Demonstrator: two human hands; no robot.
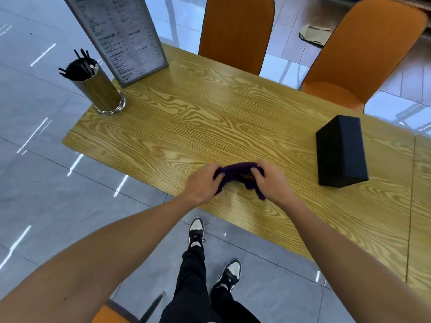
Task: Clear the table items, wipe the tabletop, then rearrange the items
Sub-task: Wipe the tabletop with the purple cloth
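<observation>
The wood-grain table (210, 117) fills the middle of the room, long and bare across most of its top, with two orange chairs (235, 31) tucked in along the far side. Up at the far left corner stands the grey-framed menu board (121, 36), upright and leaning back a little, and just beside it, nearer the table edge, the metal cutlery holder (100, 89) with black handles poking out of the top. Over on the right, well apart from those two, sits the black box (340, 152), standing on the tabletop. And here at the near edge, both arms reach in: the left hand (203, 183) is curled tight around one end of the purple cloth (235, 173), the right hand (270, 180) is clenched on the other end, and the cloth is bunched up between them, right over the tabletop, a loose corner hanging down under the right hand.
</observation>
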